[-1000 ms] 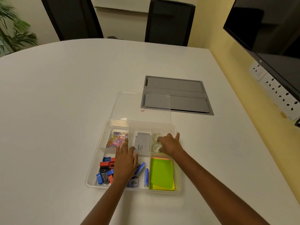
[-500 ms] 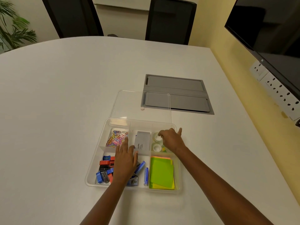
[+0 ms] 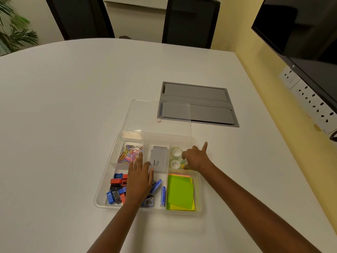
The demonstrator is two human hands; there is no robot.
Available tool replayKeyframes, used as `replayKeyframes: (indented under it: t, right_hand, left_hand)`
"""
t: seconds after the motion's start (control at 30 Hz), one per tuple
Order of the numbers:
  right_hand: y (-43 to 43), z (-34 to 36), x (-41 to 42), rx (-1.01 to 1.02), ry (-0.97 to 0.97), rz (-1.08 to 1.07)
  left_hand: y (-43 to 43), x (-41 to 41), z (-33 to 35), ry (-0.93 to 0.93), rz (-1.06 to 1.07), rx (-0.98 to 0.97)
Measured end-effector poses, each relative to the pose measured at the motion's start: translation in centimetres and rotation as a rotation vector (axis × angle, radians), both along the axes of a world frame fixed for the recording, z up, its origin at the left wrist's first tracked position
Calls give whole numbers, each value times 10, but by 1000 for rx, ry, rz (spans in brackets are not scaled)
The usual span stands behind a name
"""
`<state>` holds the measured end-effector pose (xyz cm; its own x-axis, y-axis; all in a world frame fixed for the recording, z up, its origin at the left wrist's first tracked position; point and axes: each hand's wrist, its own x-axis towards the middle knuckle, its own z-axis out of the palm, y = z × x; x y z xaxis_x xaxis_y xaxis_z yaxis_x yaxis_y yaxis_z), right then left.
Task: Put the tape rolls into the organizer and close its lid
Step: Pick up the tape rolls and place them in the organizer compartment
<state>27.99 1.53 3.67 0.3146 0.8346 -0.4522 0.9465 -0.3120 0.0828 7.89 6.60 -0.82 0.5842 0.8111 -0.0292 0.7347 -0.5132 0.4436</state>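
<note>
Two clear tape rolls (image 3: 175, 157) lie flat, one behind the other, in the organizer's far right compartment. A third may lie under the right hand; cannot tell.

Right hand (image 3: 196, 157) is over that compartment's right side. Forefinger points out past the rim; the other fingers curl down by the near roll, and I cannot tell whether they pinch anything.

Left hand (image 3: 139, 178) is palm down, fingers straight and slightly apart, across the organizer's middle, fingertips at the divider beside the grey box (image 3: 159, 158). It grips nothing.

Organizer (image 3: 116, 143): clear tray, open, on the white table (image 3: 73, 99). Far row, left to right: coloured paper clips (image 3: 127, 154), grey box, tape rolls. Near row: red, blue and black sharpeners (image 3: 116, 189) at left, blue staple boxes (image 3: 162, 195) in the middle partly under the left hand, green and yellow sticky notes (image 3: 180, 193) at right.

Lid (image 3: 145, 115): clear, flat on the table just behind the organizer, its near edge at the far rim. Its far right corner overlaps a grey panel (image 3: 209, 99) set into the table.

Around: two dark chairs (image 3: 189, 21) at the far edge, plant (image 3: 12, 31) at far left, dark screen (image 3: 300, 30) and wall sockets (image 3: 310, 101) on the right.
</note>
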Motion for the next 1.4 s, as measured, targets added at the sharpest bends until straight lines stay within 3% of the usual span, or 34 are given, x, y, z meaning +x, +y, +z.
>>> replayKeyframes:
  t: [0.5,0.8,1.13,1.4]
  right_hand:
    - [14,-13,8,-42,-80,202]
    - [18,-5,2,8,-253,368]
    - [25,-2,15,-181,-38,149]
    - [11,-12,22,-49,100,83]
  left_hand:
    - [0,0,0,1,14,-10]
    - [0,1,-1,-16,20,-21]
    - [-1,0,2,-22,-2,-10]
    - [-1,2,1,-13,21,-37]
